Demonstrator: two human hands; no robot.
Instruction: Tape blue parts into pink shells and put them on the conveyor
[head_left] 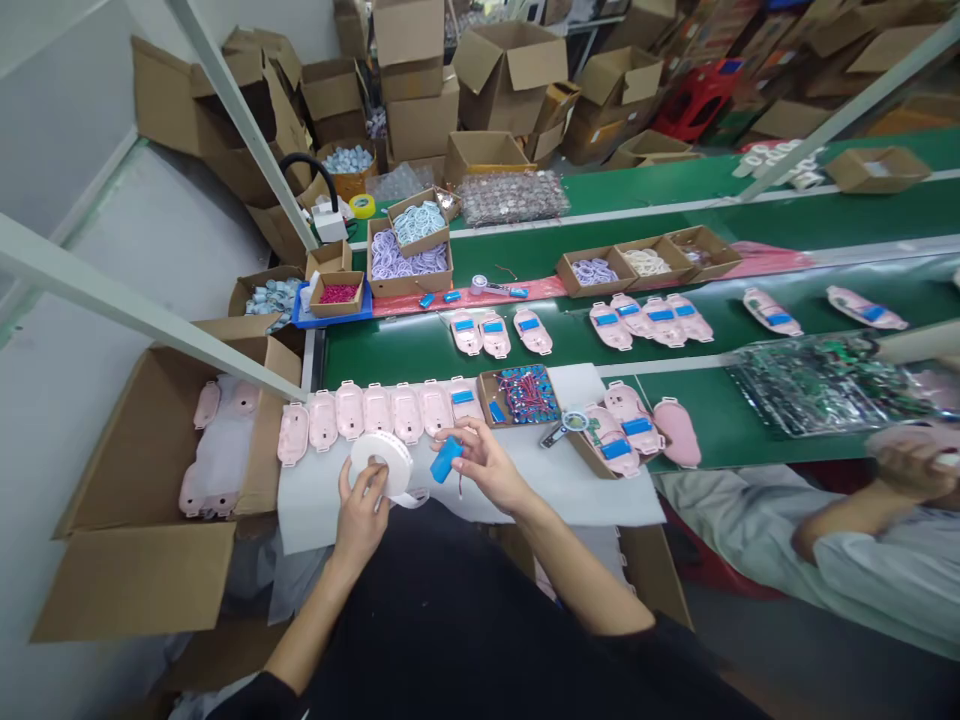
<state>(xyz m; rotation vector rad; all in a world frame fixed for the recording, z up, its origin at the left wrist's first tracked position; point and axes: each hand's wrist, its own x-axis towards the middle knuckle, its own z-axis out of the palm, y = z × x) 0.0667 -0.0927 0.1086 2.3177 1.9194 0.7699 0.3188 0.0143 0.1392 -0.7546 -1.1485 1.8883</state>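
Note:
My left hand [364, 505] is closed on a roll of white tape [394, 462], with fingers in its core and a loose strip hanging at the lower right. In my right hand [486, 462] a blue battery pack [446, 459] is pinched between thumb and fingers, a thin wire dangling under it. Both hands are above the white foam sheet [315, 510]. Just beyond them stands a row of pink plastic shells [376, 411]; the one at the right end carries a blue battery. A carton of blue batteries with red wires [529, 393] is beside that row.
A small box of pink shells [600, 460] and a handheld fan-like piece [566, 427] lie to the right. More shells with batteries sit on the green belt [420, 362]. A large carton [165, 450] stands at left. A co-worker's hand [911, 465] is at far right.

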